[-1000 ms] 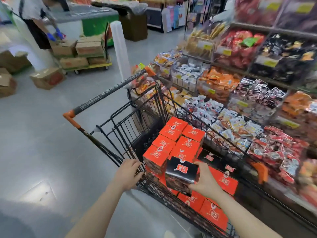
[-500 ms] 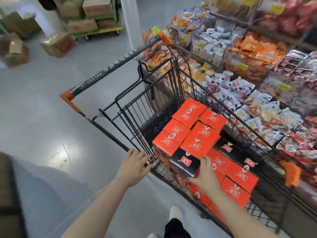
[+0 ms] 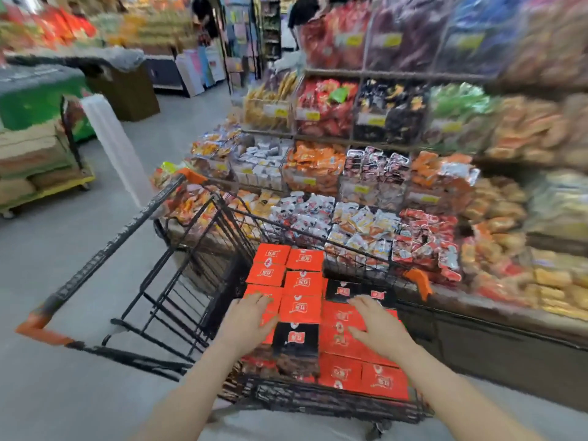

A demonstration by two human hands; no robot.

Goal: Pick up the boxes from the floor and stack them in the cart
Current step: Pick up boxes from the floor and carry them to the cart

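Right now I see both hands out over the load in the black wire cart (image 3: 197, 281). My left hand (image 3: 246, 319) lies with fingers straight and spread on the orange boxes (image 3: 300, 283) at the left side of the stack, touching their tops. My right hand (image 3: 377, 326) is held flat with fingers extended over the orange boxes to the right; whether it touches them I cannot tell through the blur. Neither hand grips anything. Between the 2 hands sits 1 black box (image 3: 296, 340) at the near end of the raised stack, just beside the orange ones. More black boxes (image 3: 345, 291) lie farther back, on the lower layer. The cart stands on a grey floor (image 3: 57, 256), close beside snack shelves (image 3: 366, 192) on its right. A trolley of cardboard cartons (image 3: 35, 160) stands well apart at the left.
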